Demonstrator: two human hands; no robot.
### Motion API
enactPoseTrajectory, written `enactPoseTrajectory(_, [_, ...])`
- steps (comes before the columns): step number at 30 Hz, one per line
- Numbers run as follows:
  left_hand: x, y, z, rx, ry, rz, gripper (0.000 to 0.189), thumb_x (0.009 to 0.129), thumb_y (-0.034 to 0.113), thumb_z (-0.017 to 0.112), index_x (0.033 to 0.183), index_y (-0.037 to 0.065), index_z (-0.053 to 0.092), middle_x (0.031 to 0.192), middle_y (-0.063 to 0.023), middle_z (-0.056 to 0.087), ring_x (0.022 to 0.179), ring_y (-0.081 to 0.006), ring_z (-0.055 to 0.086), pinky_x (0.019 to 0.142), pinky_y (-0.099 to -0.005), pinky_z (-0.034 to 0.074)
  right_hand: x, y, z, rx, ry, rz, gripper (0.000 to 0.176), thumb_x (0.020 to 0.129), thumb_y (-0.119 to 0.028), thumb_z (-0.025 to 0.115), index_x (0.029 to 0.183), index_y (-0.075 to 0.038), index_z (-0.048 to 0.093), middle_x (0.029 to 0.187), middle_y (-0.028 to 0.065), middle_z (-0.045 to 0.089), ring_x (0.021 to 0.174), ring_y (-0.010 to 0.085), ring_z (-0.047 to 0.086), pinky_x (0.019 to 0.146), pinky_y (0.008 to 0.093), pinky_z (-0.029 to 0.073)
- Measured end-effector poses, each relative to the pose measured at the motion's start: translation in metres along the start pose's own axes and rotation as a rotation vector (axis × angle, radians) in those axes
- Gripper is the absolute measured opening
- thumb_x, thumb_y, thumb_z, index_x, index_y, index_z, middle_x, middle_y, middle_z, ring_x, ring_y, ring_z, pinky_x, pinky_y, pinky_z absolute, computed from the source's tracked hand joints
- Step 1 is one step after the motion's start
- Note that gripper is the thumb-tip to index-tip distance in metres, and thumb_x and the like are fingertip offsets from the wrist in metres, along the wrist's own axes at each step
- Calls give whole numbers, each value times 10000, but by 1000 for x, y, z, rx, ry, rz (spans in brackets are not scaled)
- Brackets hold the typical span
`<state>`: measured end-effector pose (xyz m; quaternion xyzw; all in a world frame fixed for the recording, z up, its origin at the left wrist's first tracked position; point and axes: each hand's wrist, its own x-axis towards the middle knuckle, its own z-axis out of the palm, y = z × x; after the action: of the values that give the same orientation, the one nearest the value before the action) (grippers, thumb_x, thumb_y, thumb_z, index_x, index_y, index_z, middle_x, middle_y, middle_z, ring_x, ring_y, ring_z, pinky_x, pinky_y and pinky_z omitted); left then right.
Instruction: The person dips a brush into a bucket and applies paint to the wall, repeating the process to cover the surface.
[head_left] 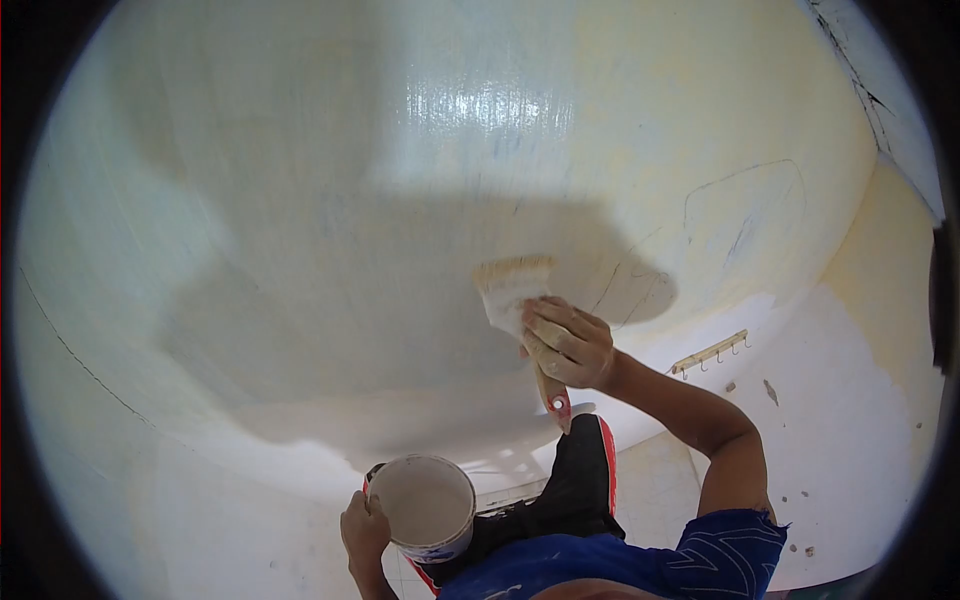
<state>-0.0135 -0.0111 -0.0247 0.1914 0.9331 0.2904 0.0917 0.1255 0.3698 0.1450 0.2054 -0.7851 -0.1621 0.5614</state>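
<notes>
My right hand (568, 342) is wrapped round a wide paintbrush (507, 290), its pale bristles pointing up at the wall and its red-tipped handle sticking out below my fingers. White paint coats the base of the brush and smears my fingers. The bristle ends overlap the shaded part of the wall (400, 300), which has a wet shine higher up. Low in the view, my left hand (364, 528) grips the side of a paint bucket (425, 500). Whitish paint shows inside the bucket, close against my body.
A hook rail (710, 352) is fixed on the wall at right. Dark cracks (850, 70) run along the upper right corner. Pencil-like lines (745, 170) mark the wall. Below, small chips of debris (795, 548) lie on the pale surface near my right elbow.
</notes>
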Motion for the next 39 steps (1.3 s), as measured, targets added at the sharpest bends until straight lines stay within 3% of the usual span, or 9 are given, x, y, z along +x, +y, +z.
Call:
enactPoseTrajectory(6, [-3,6,-3,-13,-11,22,295,990,233,552,859,-30,584,765,-316,636,752,-530,625,676,-582,461,48,2,-38,419,-252,603,164,830,-57,785,967,-55,693,1018,108,727,892,326,730,728,439,598])
enactPoseTrajectory(8, [-2,3,2,2,-1,35,297,991,231,550,854,-31,579,762,-317,632,749,-531,622,674,-581,459,77,38,-42,-46,-142,185,145,833,-32,764,946,-83,689,928,97,731,807,305,715,713,404,564])
enactPoseTrajectory(10, [-2,0,0,23,14,54,299,992,228,548,849,-33,575,759,-319,629,745,-531,618,672,-580,458,107,62,-50,105,-263,567,193,830,-4,743,1004,-74,697,907,94,725,784,295,707,720,363,563])
enactPoseTrajectory(13, [-4,6,-2,5,27,54,306,992,228,545,839,-36,569,759,-324,623,740,-537,609,671,-581,454,144,84,-61,236,-146,439,250,834,40,702,1059,-67,709,954,107,715,804,305,710,702,336,568])
enactPoseTrajectory(15, [-11,8,0,4,23,47,315,991,229,547,828,-40,564,756,-325,621,727,-538,603,666,-579,450,154,91,-72,-147,79,-19,266,850,72,660,1079,-51,717,990,120,711,836,279,721,690,319,576])
enactPoseTrajectory(21, [-9,5,3,-21,27,12,323,990,233,549,821,-42,555,735,-318,613,710,-538,595,656,-574,445,42,43,1,-333,126,-157,172,822,-113,782,822,-72,614,1051,117,680,1047,317,714,832,438,644])
enactPoseTrajectory(29, [-10,7,1,0,10,-4,326,993,241,546,825,-38,556,746,-314,620,723,-538,601,662,-572,450,-43,-51,13,18,-58,88,197,778,-52,809,825,-59,618,1029,113,668,1041,292,718,871,406,642])
enactPoseTrajectory(34, [-8,10,-1,-8,-10,5,331,995,249,548,826,-36,555,757,-319,621,738,-542,601,669,-578,449,-15,-36,-13,422,-321,623,199,805,13,735,993,-46,711,1015,67,689,906,226,729,755,334,634])
enactPoseTrajectory(39, [-8,12,0,24,-5,33,330,995,241,546,829,-44,555,761,-333,614,746,-550,596,668,-576,450,49,42,-37,230,-23,463,164,818,72,671,932,-45,694,857,76,683,756,186,688,579,323,549])
